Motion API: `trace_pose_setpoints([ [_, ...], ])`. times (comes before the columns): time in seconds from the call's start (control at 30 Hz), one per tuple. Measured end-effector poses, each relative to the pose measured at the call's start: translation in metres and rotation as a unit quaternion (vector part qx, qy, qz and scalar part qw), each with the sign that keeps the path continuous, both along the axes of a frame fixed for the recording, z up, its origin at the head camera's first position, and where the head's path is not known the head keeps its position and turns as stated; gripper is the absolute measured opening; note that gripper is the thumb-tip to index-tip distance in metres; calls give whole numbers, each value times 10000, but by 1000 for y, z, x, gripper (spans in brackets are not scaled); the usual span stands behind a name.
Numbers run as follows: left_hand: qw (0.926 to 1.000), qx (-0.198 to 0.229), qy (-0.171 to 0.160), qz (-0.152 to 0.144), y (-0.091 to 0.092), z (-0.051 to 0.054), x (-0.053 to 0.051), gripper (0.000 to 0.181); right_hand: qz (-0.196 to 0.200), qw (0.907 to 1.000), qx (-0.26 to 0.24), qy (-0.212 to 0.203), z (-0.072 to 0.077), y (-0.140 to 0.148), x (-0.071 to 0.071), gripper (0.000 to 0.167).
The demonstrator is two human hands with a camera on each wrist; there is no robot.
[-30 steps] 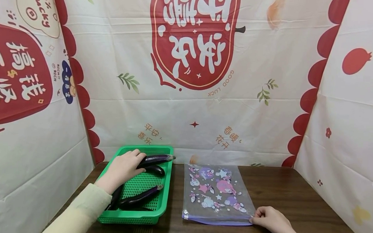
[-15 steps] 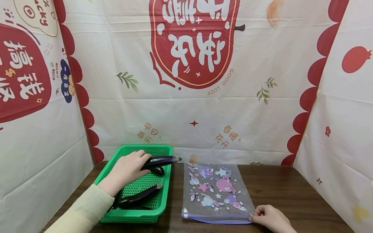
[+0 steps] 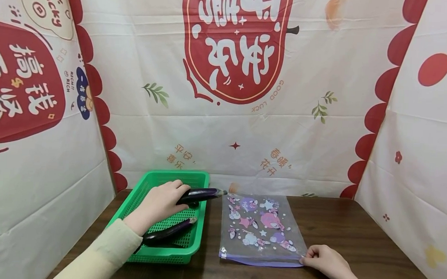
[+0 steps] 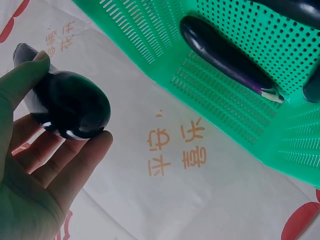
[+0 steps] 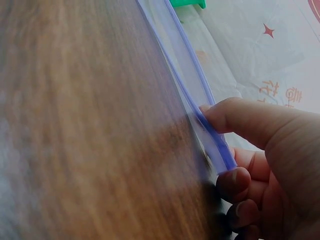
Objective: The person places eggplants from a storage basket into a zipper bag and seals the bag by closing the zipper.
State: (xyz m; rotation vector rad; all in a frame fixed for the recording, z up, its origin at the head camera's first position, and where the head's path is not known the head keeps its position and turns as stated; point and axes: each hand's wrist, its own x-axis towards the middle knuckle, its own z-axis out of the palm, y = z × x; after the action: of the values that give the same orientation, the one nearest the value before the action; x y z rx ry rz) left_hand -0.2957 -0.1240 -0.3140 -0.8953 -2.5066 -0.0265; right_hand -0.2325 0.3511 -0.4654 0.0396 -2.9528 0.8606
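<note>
My left hand [image 3: 163, 203] grips a dark purple eggplant [image 3: 203, 195] over the right rim of the green basket [image 3: 199, 237]. Its stem end points right, just short of the bag's far corner. In the left wrist view, thumb and fingers curl round the held eggplant [image 4: 75, 105]. Another eggplant [image 3: 170, 233] lies in the basket, and the left wrist view shows further ones inside. My right hand [image 3: 326, 261] pinches the near right corner of a clear printed zip bag [image 3: 261, 227]. The purple zip edge [image 5: 195, 80] runs between thumb and fingers in the right wrist view.
Both the basket and the bag rest on a dark brown wooden table [image 3: 335, 225]. A white printed cloth [image 3: 246, 132] hangs behind it and along both sides. A clear slider [image 3: 223, 253] sits at the left end of the bag's zip.
My left hand has carried the eggplant rightward, from inside the basket to beyond its right rim. The right hand keeps its pinch on the bag's corner. The head view has shifted slightly.
</note>
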Motion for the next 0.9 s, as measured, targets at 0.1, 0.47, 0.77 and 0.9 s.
trace_pose_setpoints([
  [0.1,10000,-16,-17,-8,2,1,2,42,13,10000,-17,-13,0,0,-1,30],
  [0.47,9999,-122,-95,-59,7,0,3,44,-34,10000,30,-38,0,0,-2,30],
  [0.77,9996,-164,7,-233,20,2,6,42,32,10000,45,-14,1,2,-2,31],
  [0.9,9993,-226,14,-303,29,2,7,41,22,10000,74,-63,0,2,-1,30],
])
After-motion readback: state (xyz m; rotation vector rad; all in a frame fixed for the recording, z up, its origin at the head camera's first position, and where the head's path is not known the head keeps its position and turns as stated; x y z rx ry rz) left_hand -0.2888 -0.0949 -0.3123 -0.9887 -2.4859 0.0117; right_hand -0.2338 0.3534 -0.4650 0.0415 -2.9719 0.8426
